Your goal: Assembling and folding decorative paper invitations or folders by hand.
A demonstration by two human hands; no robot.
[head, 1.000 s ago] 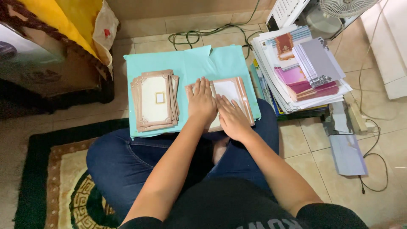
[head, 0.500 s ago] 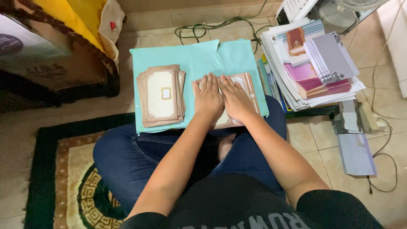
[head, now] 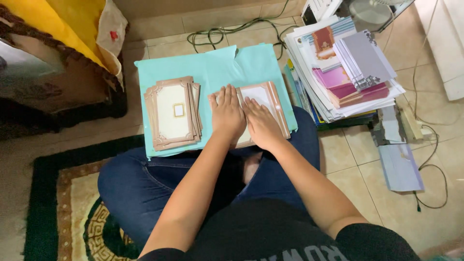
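- Over the last second both hands have stayed pressed flat on the same card; only the head camera has drifted a little, so the scene sits slightly differently in view. The steady press suggests the card is being flattened or creased rather than picked up.
- The left hand lies palm down, fingers together and straight, on the left part of the card. There is no grip on anything: the hand is flat and open.
- The right hand lies the same way just beside it, covering the card's near middle, fingers extended, nothing clasped.
- The card is a stiff rectangle, white in the centre with a brown ornate border, lying on the right half of a teal sheet.
- The teal sheet is thin, smooth and slightly creased, spread over the person's lap as a worktop; blue denim knees show beneath its near edge.
- To the left on the sheet, a fanned stack of matching cards rests, each with a small square window at its centre.
- Far right on the tiled floor, a pile of paper and envelopes in white, grey and magenta.
- A patterned rug lies near left; cables trail on the far floor.
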